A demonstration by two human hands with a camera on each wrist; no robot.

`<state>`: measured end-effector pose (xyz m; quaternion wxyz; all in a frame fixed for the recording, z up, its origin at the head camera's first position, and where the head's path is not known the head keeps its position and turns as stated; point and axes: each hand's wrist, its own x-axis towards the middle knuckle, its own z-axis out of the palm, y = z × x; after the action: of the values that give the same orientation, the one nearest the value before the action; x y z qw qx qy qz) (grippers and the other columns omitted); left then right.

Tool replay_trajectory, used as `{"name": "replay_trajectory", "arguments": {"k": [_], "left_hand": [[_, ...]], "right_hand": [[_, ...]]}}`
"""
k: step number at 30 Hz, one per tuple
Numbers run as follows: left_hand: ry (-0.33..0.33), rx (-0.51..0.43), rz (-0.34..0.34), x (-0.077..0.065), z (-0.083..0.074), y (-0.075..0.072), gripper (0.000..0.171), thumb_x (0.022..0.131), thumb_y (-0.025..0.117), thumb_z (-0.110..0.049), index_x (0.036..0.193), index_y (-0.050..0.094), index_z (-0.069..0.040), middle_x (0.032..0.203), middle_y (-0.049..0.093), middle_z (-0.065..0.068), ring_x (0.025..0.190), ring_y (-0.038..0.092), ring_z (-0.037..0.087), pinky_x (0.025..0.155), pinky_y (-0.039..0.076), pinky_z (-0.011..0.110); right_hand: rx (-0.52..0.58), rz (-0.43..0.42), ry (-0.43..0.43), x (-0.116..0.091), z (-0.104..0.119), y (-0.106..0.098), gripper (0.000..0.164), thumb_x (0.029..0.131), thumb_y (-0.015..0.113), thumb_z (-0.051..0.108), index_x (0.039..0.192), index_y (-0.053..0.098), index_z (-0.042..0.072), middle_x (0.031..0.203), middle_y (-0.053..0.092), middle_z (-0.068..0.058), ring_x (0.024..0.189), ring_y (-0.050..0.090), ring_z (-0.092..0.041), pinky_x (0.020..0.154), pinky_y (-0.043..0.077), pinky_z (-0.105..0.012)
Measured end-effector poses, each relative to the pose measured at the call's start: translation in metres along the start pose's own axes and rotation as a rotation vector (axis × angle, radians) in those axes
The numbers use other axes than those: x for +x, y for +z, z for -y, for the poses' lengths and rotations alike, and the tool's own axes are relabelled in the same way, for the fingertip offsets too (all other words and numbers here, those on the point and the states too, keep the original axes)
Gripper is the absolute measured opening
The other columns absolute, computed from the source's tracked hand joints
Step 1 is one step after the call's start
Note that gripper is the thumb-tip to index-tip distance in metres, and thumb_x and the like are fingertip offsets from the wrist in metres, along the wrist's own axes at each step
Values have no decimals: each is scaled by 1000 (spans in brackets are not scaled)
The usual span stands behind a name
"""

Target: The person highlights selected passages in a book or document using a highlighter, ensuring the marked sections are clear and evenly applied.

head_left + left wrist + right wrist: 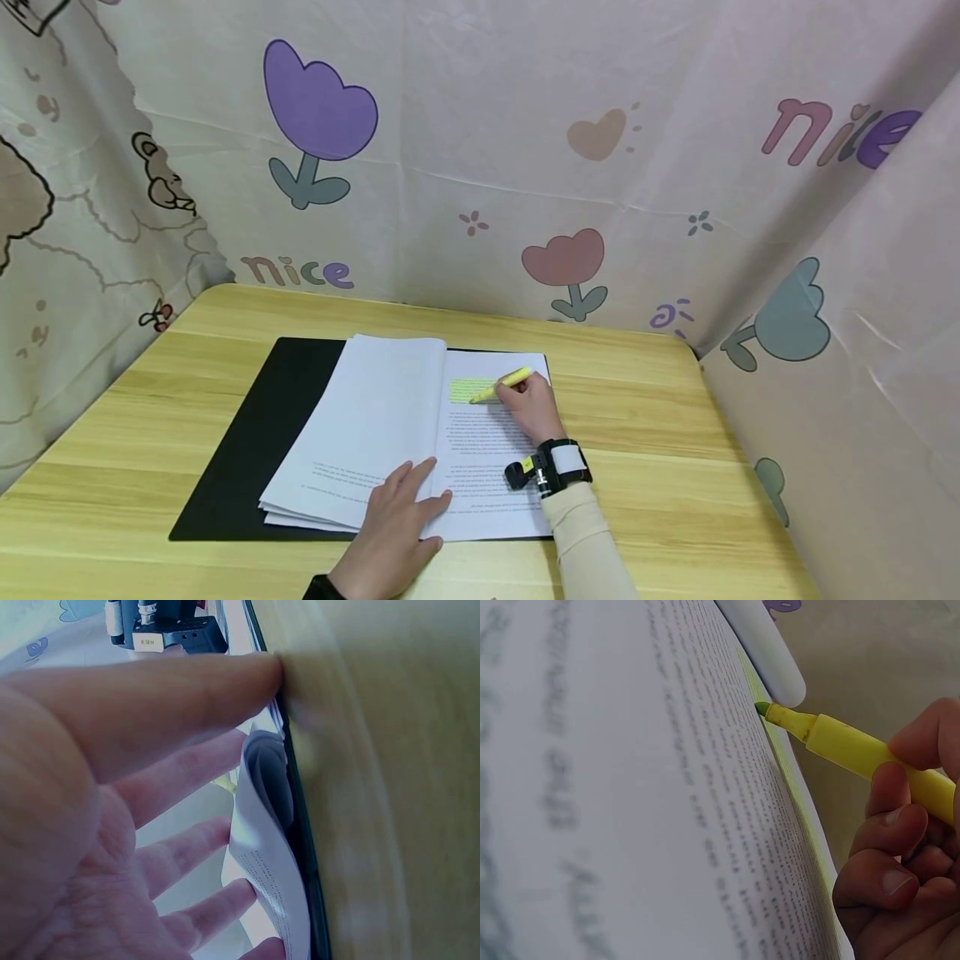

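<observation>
A stack of printed sheets [375, 400] lies spread like an open book, its left pages folded over and the right page [487, 500] full of text. My right hand [534, 408] pinches a yellow highlighter [504, 385], its tip on the upper lines of the right page. A block of lines there is marked yellow-green [467, 390]. In the right wrist view the highlighter [855, 746] shows its green tip touching the paper. My left hand [397, 521] rests with fingers spread on the lower part of the sheets, near the fold; its thumb [187, 697] reaches past the paper's near edge.
Beneath the sheets lies a black mat or folder [247, 442], reaching out to their left. A light wooden table [637, 433] carries everything. Printed cloth [480, 150] hangs behind and at both sides. A camera on a strap [555, 467] sits on the right wrist.
</observation>
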<state>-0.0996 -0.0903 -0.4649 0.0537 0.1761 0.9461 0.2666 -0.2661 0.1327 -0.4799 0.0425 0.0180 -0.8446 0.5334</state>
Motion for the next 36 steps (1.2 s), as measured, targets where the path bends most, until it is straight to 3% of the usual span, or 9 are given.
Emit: {"name": "replay_trajectory", "arguments": {"k": [36], "left_hand": [[5,-6,-8,-1,1,0,46,84,84,-19,127,74,-7,158,41,20,145,29,49,108,28,73]], "right_hand": [[-18,-30,45,1,-1,-10,13,92,70,20,96,73,7,89,67,-6,74,54,-18,64,40,-29]]}}
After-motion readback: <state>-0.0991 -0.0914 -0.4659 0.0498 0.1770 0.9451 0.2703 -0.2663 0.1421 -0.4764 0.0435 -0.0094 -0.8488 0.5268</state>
